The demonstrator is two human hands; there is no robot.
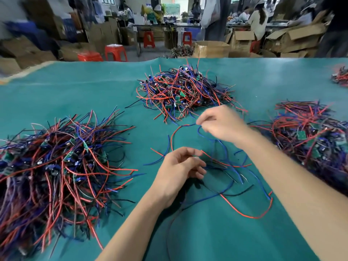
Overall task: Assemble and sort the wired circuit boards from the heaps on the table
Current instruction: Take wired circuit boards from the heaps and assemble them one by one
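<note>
right hand (222, 125) pinches a blue wire (202, 133) above the table (226, 240); left hand (178, 170) grips the wired board's leads (216, 162), board itself hidden. step: untangling between the heaps (180, 93); next, likely lay it on a pile.

- right hand (221, 123) is pinching a blue wire (200, 131) above the green table cover (75, 95)
- left hand (179, 167) is curling over loose wires (231, 166)
- three heaps are lying around: left (56, 166), middle (184, 93), right (316, 140)
</note>
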